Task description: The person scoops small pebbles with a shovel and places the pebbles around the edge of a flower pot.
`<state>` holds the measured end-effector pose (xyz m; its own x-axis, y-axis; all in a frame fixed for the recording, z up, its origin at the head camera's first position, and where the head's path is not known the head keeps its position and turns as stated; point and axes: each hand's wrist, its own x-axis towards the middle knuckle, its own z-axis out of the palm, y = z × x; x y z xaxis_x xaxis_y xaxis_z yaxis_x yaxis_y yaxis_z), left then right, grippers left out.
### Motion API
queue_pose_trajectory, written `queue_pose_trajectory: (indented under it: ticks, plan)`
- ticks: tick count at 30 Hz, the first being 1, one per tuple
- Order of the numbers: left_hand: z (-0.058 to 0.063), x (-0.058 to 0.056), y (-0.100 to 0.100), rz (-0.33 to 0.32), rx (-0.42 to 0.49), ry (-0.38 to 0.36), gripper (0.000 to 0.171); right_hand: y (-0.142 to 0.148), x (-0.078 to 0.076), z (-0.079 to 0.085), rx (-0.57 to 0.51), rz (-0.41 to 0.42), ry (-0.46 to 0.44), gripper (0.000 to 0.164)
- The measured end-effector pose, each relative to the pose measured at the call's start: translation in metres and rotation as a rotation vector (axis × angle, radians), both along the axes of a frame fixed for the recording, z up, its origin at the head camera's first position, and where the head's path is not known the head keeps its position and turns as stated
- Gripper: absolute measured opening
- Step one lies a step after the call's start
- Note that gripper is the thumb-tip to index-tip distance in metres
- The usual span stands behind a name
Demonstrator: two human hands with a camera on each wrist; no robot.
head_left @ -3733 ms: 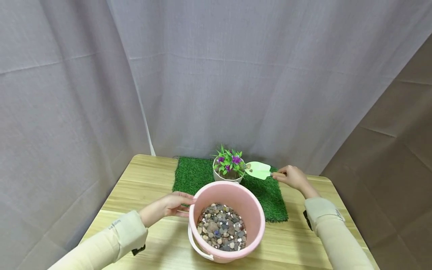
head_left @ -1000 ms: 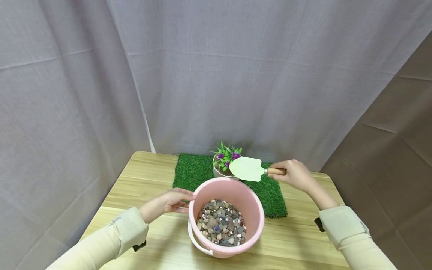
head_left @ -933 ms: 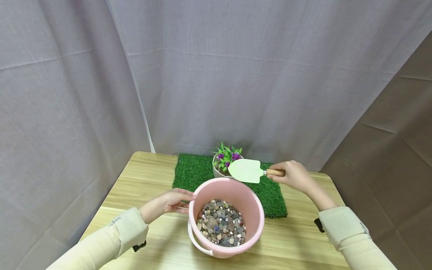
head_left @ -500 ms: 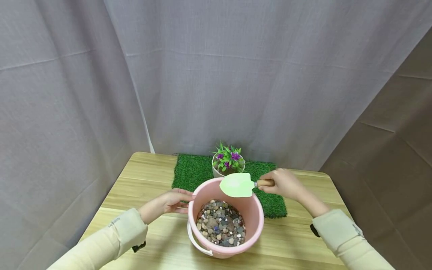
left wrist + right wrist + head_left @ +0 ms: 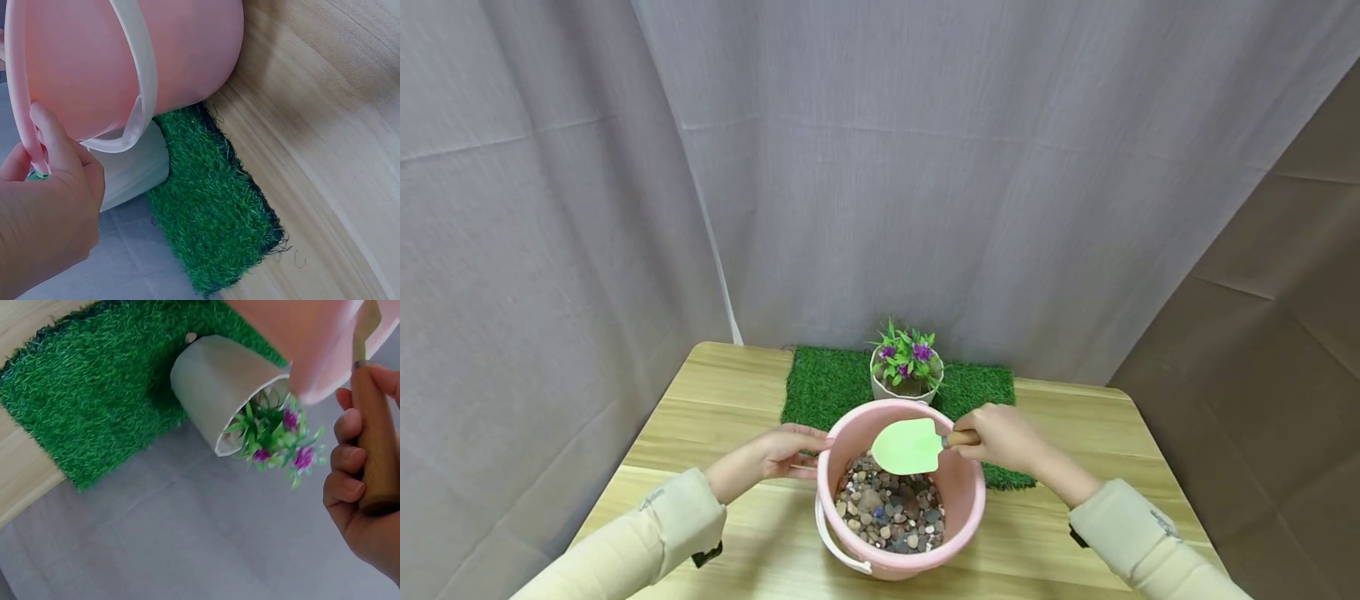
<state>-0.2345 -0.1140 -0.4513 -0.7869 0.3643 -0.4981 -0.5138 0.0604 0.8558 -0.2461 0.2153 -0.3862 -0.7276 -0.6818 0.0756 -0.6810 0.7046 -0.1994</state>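
A pink bucket (image 5: 964,500) with pebbles (image 5: 891,508) in its bottom stands at the front of the table. My left hand (image 5: 786,452) pinches its rim on the left, the thumb on the outer wall in the left wrist view. My right hand (image 5: 1003,437) grips the wooden handle of a pale green trowel (image 5: 907,447), fingers wrapped round it in the right wrist view. The trowel's blade is over the bucket's opening and bears no stones. Behind the bucket sits a white pot (image 5: 215,387) with a purple-flowered plant (image 5: 910,354).
Green artificial turf (image 5: 827,383) lies under the pot and reaches behind the bucket. One small pebble (image 5: 190,337) rests on it beside the pot. The bucket's white handle (image 5: 842,546) hangs down at its left. Grey curtains (image 5: 880,167) rise behind the wooden table (image 5: 730,383).
Earlier the trowel carried a few stones beside the pot. My right hand has since brought it, bare, left and toward me over the bucket. My left hand stays at the rim.
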Motion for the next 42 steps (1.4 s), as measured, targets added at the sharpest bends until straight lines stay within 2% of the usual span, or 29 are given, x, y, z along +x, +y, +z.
queue_pose_trajectory:
  ticks: [2,11,15,20,22,25,28,33,37,42]
  plan:
    - [-0.001,0.001,0.000,0.009,0.003,-0.007,0.041,-0.004,0.002,-0.002,0.012,0.003,0.014,0.045]
    - [-0.003,-0.001,-0.002,0.021,0.009,0.009,0.040,-0.011,0.002,-0.008,0.071,-0.006,0.092,0.045]
    - [-0.003,-0.002,-0.003,0.021,0.001,0.007,0.039,-0.015,0.002,-0.009,0.098,0.018,0.163,0.044]
    - [-0.002,-0.002,-0.002,0.000,-0.002,0.003,0.040,-0.021,0.003,-0.012,0.120,0.044,0.235,0.055]
    - [-0.002,-0.003,-0.002,-0.011,0.002,0.003,0.041,-0.023,0.002,-0.015,0.143,0.066,0.291,0.049]
    - [-0.001,-0.003,-0.003,-0.021,0.007,0.000,0.042,-0.028,0.002,-0.019,0.193,0.108,0.403,0.032]
    - [0.000,-0.004,-0.003,-0.025,0.006,-0.001,0.041,-0.032,0.000,-0.026,0.209,0.142,0.453,0.022]
    - [0.001,-0.005,-0.002,-0.029,0.000,0.003,0.040,-0.039,-0.002,-0.043,0.156,0.172,0.409,0.025]
    - [0.001,-0.006,0.000,-0.022,-0.014,0.004,0.037,-0.044,-0.003,-0.055,0.104,0.130,0.339,0.034]
    - [0.000,-0.006,-0.001,-0.004,-0.018,-0.009,0.036,-0.049,-0.005,-0.059,0.070,0.096,0.314,0.037]
